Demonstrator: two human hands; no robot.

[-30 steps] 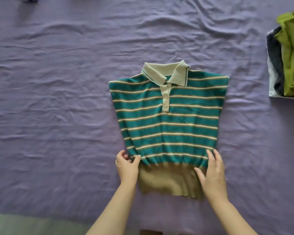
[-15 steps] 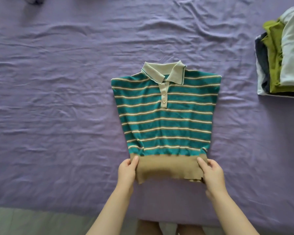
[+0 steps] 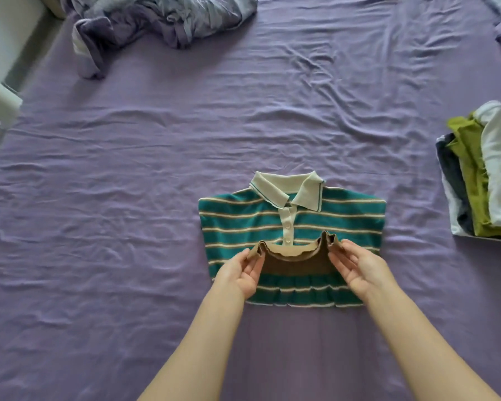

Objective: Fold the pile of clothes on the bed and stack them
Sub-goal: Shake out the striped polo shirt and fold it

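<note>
Both hands grasp the tan hem band (image 3: 294, 250) of the striped polo shirt (image 3: 289, 224); the left hand (image 3: 240, 273) pinches the band's left corner between thumb and fingers, palm turned up, and the right hand (image 3: 356, 266) pinches the right corner the same way; the band is raised off the shirt and sags in a curve between the two hands, just over the lowest button of the placket; the lower part of the shirt is doubled up onto the chest, so that a folded edge of teal and cream stripes lies nearest the person; the cream collar (image 3: 287, 191) lies flat at the far end; the shirt sits on the purple sheet of the bed (image 3: 128, 227), near the middle of the bed's near edge; against the bed's right edge stands a stack of folded clothes (image 3: 480, 180), white on top, then olive green, dark blue and white beneath, well apart from the shirt; toward the far left corner lies a crumpled heap of lilac and grey fabric (image 3: 156, 21); beyond the left edge a white object (image 3: 0, 102) shows, too blurred to tell what it is.
</note>
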